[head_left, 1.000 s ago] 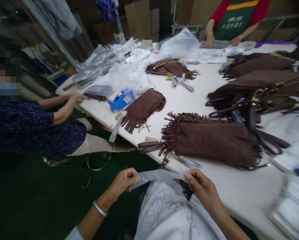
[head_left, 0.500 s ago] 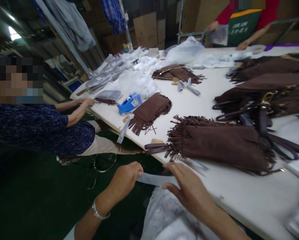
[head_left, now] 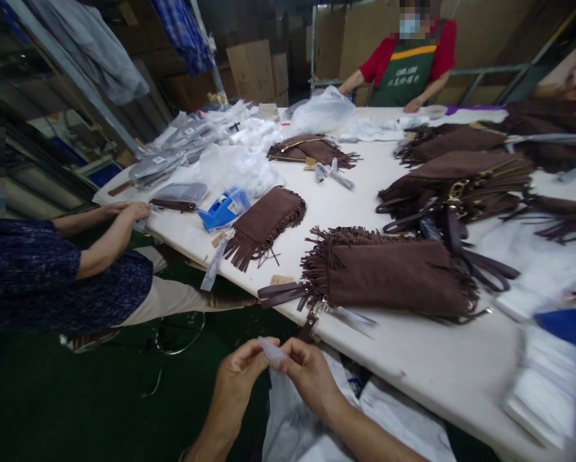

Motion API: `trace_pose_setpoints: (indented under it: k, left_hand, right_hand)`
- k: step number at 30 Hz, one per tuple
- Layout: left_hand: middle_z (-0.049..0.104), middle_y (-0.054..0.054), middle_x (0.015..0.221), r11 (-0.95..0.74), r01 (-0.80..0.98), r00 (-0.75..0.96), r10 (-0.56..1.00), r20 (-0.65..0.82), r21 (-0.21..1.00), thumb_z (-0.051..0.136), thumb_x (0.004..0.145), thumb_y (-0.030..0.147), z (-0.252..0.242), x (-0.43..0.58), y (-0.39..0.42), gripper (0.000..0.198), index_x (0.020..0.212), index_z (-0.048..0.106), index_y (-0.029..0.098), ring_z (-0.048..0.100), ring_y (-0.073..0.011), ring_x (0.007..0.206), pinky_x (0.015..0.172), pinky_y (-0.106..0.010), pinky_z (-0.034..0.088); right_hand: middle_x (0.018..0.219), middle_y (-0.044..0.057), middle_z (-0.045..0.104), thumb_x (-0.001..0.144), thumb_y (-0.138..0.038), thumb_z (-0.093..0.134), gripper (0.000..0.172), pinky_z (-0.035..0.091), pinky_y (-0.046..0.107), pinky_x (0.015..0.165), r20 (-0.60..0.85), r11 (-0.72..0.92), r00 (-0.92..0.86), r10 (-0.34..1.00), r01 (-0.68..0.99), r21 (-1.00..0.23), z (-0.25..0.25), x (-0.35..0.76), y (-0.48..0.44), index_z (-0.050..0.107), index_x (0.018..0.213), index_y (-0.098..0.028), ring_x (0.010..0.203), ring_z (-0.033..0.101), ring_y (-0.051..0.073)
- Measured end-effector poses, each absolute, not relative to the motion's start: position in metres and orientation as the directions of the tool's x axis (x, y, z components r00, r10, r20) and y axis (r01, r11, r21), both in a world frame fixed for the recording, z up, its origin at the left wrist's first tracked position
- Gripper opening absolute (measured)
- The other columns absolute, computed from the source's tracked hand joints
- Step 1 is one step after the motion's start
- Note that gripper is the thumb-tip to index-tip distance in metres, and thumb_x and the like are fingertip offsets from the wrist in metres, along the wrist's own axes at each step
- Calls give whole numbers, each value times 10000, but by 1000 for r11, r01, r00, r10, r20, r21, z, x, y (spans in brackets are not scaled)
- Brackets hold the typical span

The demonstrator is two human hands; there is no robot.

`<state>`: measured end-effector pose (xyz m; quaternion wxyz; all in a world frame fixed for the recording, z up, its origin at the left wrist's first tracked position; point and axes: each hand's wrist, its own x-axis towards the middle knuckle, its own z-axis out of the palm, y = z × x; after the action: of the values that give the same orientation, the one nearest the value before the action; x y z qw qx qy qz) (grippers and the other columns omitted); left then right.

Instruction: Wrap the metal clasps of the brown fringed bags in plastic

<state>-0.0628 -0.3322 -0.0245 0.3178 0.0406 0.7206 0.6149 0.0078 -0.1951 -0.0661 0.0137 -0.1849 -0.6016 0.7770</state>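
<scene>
Both forearms reach up from the bottom of the view and converge, the left one steep, the right one slanting in from the lower right. The left hand (head_left: 240,378) is turned inward with its fingers curled, thumb and fingertips pinched narrow on one end of a short translucent strip (head_left: 271,351). The right hand (head_left: 312,378) mirrors it, fingers bent and closed in a pinch on the strip's other end. The two hands are close together, with the strip raised between their fingertips, just in front of the near edge of the tabletop (head_left: 442,359). Pale fabric (head_left: 288,417) lies below the wrists.

Beyond the hands, a large brown fringed bag (head_left: 389,276) lies flat near that edge, its strap (head_left: 281,294) pointing left beside a tan tag (head_left: 281,280). A white stack (head_left: 545,385) sits well to the right. Farther back, a smaller brown fringed bag (head_left: 271,215) lies beside a blue tape dispenser (head_left: 225,208). To the left, a co-worker's hands (head_left: 136,210) are at the tabletop's edge; across it stands a person in a green apron (head_left: 408,74).
</scene>
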Motion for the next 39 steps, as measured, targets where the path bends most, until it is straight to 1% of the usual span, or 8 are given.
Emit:
trace_pose_setpoints:
  k: [4,8,13,16,22,27,31,39]
  left_hand:
    - [719,-73,928,195,-357,-855,326,-404,913,643,787,416,-40,-65,-333,280,872,705,157,641,-223,895,866,-325,472]
    - [675,-51,791,208,-409,-814,357,-458,889,602,811,460,-57,-60,-331,320,838,661,147,633,-179,735,759,-303,495]
    - [673,-90,985,199,-400,-851,280,-443,895,661,753,483,-73,-48,-323,402,992,630,162,632,-221,909,806,-313,497]
    - [694,-75,909,230,-419,-757,445,-478,878,691,736,432,-78,-48,-320,382,998,644,157,643,-216,820,749,-307,499]
    - [617,22,650,263,-413,-776,400,-488,872,684,749,396,-88,-73,-338,250,733,632,151,541,-120,604,595,-224,411]
    - [643,18,705,341,-300,-826,374,-422,891,719,733,347,-98,-104,-365,221,748,623,149,549,-113,666,653,-215,401]
    - [617,32,658,305,-328,-757,481,-442,894,751,694,337,-109,-104,-361,240,700,599,150,529,-105,615,615,-216,389]
    - [627,2,708,285,-324,-734,526,-430,902,755,703,346,-123,-96,-366,249,774,632,141,544,-127,672,656,-244,404]
  right_hand:
    - [684,-28,615,788,-356,610,204,417,235,643,-235,-233,-971,37,220,-947,-75,12,-193,628,684,-182,659,554,147]
    - [622,-13,601,804,-355,576,207,404,229,546,-336,-142,-931,146,316,-938,-98,18,-185,652,735,-176,574,547,144]
    - [583,-11,593,823,-358,563,222,374,219,528,-356,-34,-912,203,357,-933,-106,19,-182,631,724,-170,538,537,132]
    - [577,-15,584,826,-330,547,223,364,220,538,-332,13,-928,171,339,-941,-99,18,-186,621,686,-172,546,530,130]
    - [632,-13,612,766,-304,594,146,377,213,532,-428,-94,-903,29,424,-901,-112,25,-181,654,749,-171,563,527,119]
    - [632,-9,614,744,-336,596,272,408,223,485,-554,-136,-790,261,538,-832,-148,39,-158,625,949,-160,536,541,127]
    - [661,-4,626,736,-375,623,431,400,209,407,-641,-249,-713,283,591,-767,-155,27,-160,545,1093,-146,508,571,132]
    - [642,-12,597,763,-374,691,280,399,156,382,-792,-538,-571,214,608,-584,-145,-6,-174,545,869,-160,438,507,59]
